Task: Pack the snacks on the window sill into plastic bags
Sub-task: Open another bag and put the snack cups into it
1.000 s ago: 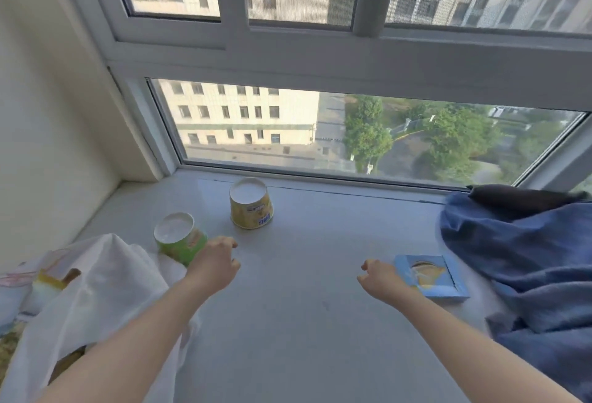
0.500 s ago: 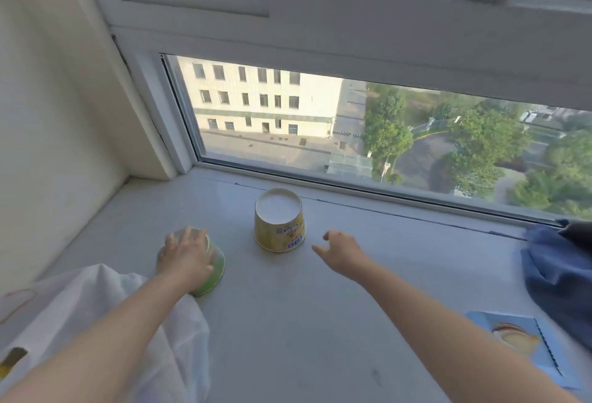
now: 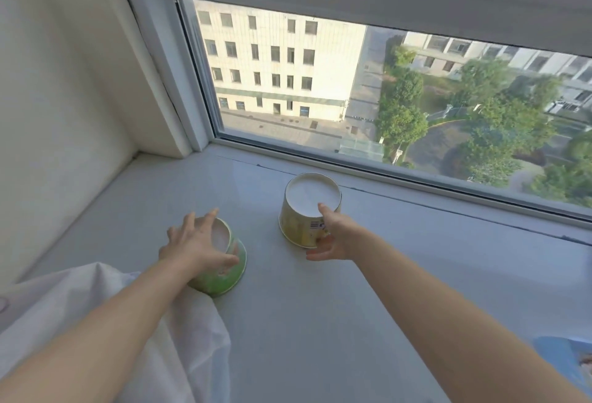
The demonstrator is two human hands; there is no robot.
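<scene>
Setting: a pale window sill (image 3: 320,332) runs beneath a large window pane (image 3: 288,82) looking out on a cream multi-storey block, trees and a curved road far below.
Left side: a plain cream wall (image 3: 64,82) meets the white window frame (image 3: 192,98) at the sill's far left corner.
Near left: crumpled white material (image 3: 80,322), plastic or cloth cannot be told, lies heaped on the sill under the left forearm; its edge touches the near foot of the green cup (image 3: 224,277).
Near right: a light blue packet (image 3: 560,361) lies flat at the lower right corner, cut off by the picture's edge and well apart from both cups.
In the way: the left hand (image 3: 195,245) hides most of the green cup's top and its left wall.
Green cup: a tapered tub with a bright green wall and a pale disc on top, narrow end up, wide end on the sill, left of centre.
Yellow cup (image 3: 301,229): the same shape in yellow with small print and a barcode patch, its white recessed disc facing up; it stands beside the green cup, nearer the glass.
Left grip: the fingers fan over the green cup's top and the thumb clamps its near wall, holding it from above.
Right grip: the right hand (image 3: 336,236) is spread wide against the yellow cup's right wall, one fingertip on the top rim, the thumb stretched out low by its foot, not closed on it.
</scene>
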